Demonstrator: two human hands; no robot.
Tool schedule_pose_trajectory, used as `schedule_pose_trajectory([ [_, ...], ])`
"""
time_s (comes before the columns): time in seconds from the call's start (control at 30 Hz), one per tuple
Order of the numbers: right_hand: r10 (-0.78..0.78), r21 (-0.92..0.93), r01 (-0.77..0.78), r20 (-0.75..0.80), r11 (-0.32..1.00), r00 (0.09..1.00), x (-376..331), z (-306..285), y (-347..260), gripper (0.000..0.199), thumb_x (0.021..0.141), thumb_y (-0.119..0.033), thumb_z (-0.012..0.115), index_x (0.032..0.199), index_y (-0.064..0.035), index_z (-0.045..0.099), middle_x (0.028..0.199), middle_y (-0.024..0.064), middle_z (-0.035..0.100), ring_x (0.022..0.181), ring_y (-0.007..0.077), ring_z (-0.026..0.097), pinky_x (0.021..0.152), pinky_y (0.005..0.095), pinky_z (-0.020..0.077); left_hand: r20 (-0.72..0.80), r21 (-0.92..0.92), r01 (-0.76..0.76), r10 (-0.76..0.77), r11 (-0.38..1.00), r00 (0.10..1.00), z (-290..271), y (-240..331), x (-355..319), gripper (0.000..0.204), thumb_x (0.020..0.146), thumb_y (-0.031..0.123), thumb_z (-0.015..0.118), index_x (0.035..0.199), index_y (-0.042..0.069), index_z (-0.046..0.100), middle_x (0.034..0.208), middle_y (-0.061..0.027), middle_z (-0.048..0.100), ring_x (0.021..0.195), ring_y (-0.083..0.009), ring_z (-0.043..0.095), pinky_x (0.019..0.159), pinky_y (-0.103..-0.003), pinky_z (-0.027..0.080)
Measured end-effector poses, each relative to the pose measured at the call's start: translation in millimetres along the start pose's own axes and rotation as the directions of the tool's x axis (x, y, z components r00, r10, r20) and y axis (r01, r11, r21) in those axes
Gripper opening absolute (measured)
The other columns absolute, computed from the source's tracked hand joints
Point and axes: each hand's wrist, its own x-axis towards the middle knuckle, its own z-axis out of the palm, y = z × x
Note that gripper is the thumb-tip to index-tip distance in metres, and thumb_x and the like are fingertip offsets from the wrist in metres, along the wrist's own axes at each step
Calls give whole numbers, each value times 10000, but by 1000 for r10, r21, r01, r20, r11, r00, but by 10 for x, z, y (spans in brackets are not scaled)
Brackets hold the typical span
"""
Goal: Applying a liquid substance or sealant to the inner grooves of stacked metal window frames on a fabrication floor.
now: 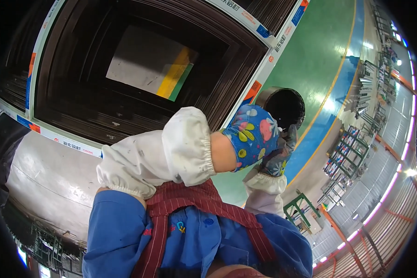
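Note:
Both hands wear blue flower-patterned gloves with grey finger parts and are close together on the right. My left hand (255,134) reaches across my body, its white sleeve cover (187,141) leaving a band of bare wrist. Just below it is my right hand (274,163), partly covered by the left. Beyond them, a round dark container (265,98) with a glossy black inside stands beside the frame stack. Grey gloved fingertips overlap its near rim; whether they touch it is unclear. The fingers are mostly hidden, so I cannot tell what either hand holds.
A deep stack of dark brown rectangular frames (69,65) with pale, labelled edging (74,147) fills the upper left. More frames adjoin it. Green floor (326,53) with a blue lane (322,123) runs along the right, past racks of parts (347,153) and a green stand (302,208).

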Motion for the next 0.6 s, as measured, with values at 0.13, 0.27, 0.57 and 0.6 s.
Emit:
schedule_pose_trajectory([
  [0.13, 510, 632, -398, 5, 665, 860, 70, 200, -249, 444, 832, -166, 555, 1240, -56, 418, 1116, 101, 516, 960, 207, 532, 862, 338, 449, -257, -342, -179, 91, 923, 962, 152, -422, -177, 172, 784, 237, 571, 908, 130, 620, 614, -21, 559, 551, -186, 570, 479, -308, 433],
  [0.27, 381, 538, -381, 116, 752, 917, 218, 324, -428, 448, 854, -294, 481, 1249, -93, 416, 1238, 108, 462, 1095, 302, 484, 851, 509, 466, -162, -686, -122, 13, 717, 987, 159, -1308, -293, 341, 806, 167, 582, 1142, 158, 525, 683, -63, 579, 587, -198, 579, 555, -304, 474],
  [0.57, 296, 679, -429, 311, 596, 903, 404, 137, -105, 502, 831, -321, 501, 1284, -130, 399, 1300, 126, 413, 1164, 360, 423, 869, 588, 436, -7, -90, 151, -153, 984, 988, 1191, -2126, 397, 744, 772, 10, 447, 1355, 413, 221, 915, -136, 607, 794, -298, 603, 684, -368, 486],
  [0.6, 256, 655, -400, 309, 641, 916, 416, 131, -105, 504, 832, -321, 500, 1285, -123, 397, 1302, 129, 410, 1165, 361, 422, 870, 586, 437, -19, -98, 160, -163, 982, 987, 1349, -2219, 562, 744, 772, 10, 447, 1355, 413, 221, 915, -136, 607, 794, -298, 603, 684, -368, 486],
])
